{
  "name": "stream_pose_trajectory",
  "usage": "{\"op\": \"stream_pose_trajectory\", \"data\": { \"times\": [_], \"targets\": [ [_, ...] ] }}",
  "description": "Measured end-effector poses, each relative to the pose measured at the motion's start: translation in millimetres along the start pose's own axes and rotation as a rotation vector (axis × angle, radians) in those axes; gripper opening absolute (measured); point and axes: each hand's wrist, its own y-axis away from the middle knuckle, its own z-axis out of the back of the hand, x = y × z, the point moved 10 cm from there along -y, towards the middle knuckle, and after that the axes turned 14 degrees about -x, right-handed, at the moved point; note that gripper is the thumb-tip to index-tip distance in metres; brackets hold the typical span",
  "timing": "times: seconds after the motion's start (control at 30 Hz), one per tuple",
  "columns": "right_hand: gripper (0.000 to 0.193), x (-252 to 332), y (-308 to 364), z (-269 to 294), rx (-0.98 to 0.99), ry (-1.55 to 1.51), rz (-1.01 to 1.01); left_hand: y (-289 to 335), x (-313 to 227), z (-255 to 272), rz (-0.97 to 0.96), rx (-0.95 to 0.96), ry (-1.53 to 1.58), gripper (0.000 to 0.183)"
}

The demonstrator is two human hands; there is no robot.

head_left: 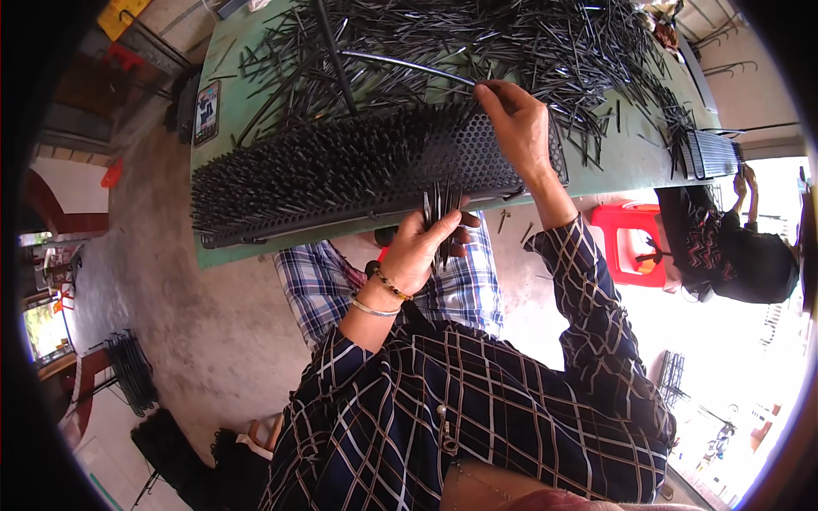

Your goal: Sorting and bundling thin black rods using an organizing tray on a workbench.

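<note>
A long black perforated rack [486, 140] lies along the near edge of the green table. Thin black sticks [298, 175] stand densely in its holes on the left and middle, while open holes show toward its right end. Just in front of the rack, my left hand [417, 243] is closed around a bundle of thin dark sticks [440, 217], which point roughly upward. My right hand [517, 123] is over the rack's right part, thumb and finger pinching one end of a long, shiny black stick [409, 66] that extends to the left.
A large heap of loose black sticks [528, 43] covers the far part of the green table [213, 153]. A dark upright bar [334, 55] rises there. At left lies a phone [207, 111]. At right are a red stool [626, 243], another person [724, 243] and a smaller rack [714, 153].
</note>
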Motion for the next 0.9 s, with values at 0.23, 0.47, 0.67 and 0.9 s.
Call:
{"op": "stream_pose_trajectory", "data": {
  "times": [0.23, 0.47, 0.67, 0.9],
  "targets": [
    [0.022, 1, 3, 2, -0.092, 0.040, 0.019, 2, -1, 2, -0.007, 0.000, 0.003, 0.032],
    [0.018, 17, 9, 0, -0.123, 0.071, 0.187, 2, 4, 5, 0.037, -0.012, 0.045, 0.032],
    [0.017, 28, 16, -17, 0.018, 0.140, 0.371, 1, 5, 3, 0.052, 0.012, 0.053, 0.031],
    [0.021, 40, 20, -25, 0.050, 0.221, 0.555, 2, 3, 5, 0.031, 0.020, 0.037, 0.030]
  ]
}}
